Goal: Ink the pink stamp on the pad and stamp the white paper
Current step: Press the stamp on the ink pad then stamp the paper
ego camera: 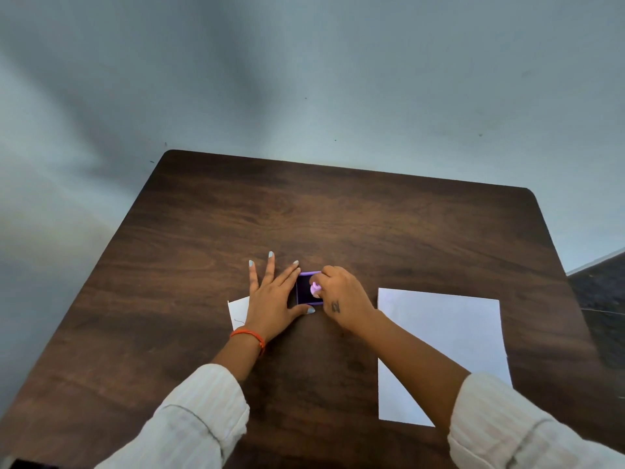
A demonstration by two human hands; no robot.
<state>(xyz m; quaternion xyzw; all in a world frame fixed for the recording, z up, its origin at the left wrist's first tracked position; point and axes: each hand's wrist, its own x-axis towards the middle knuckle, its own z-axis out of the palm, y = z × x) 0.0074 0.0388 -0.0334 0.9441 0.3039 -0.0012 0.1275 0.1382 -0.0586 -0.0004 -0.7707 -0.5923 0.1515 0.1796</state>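
Two hands work close together at the middle of the counter [338, 214]. Right fingers [326, 270] are pinched closed around the pink stamp [315, 288], whose lower end sits on the dark face of the ink pad [304, 288]; only a small pale part of the stamp shows past the knuckles, so how upright it stands cannot be told. The right hand [341, 299] covers the pad's 3 o'clock edge. The left hand [274, 296] lies flat and spread, holding nothing, with its index finger along the pad's 9 o'clock side and its thumb at the near corner, apparently steadying it.

From the right fingers the white paper [439, 343] lies at about 4 o'clock, near but not touching the pad, its long axis running from 12 to 6. The right hand is plainly the nearer one and already has the stamp, so the move to the sheet looks short: lift, swing toward 4 o'clock, press down. The right forearm crosses the sheet's near left corner, leaving the upper half open. Bare wood separates pad and paper, and nothing stands in the path.

A smaller white scrap [238, 311] peeks out at 8 o'clock beneath the left hand, well apart from the stamping area. An orange wrist thread [248, 335] circles the left wrist.
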